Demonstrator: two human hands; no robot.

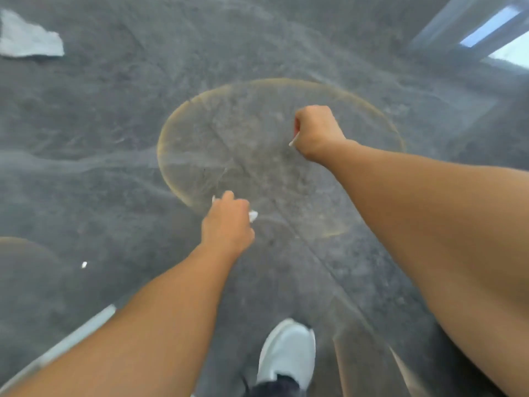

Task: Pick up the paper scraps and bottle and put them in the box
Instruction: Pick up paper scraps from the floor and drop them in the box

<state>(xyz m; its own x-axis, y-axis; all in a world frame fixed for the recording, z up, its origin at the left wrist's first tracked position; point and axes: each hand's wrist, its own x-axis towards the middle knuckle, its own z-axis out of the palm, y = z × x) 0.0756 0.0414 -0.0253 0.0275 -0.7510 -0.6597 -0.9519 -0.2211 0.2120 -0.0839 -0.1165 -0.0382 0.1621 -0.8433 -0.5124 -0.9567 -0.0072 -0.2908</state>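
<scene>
Left hand: closed on white paper scraps.
Right hand: fist, gripping a white scrap.
Floor: one big paper piece far left.

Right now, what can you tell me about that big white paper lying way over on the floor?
The big paper scrap is white and crumpled-looking, with torn, uneven edges and one pointed corner. It looks thin, like ordinary paper, though the picture is blurry. It lies on the grey floor at the far left, partly cut off by the picture's edge. Nothing touches it but the floor; both hands are well away from it.
</scene>
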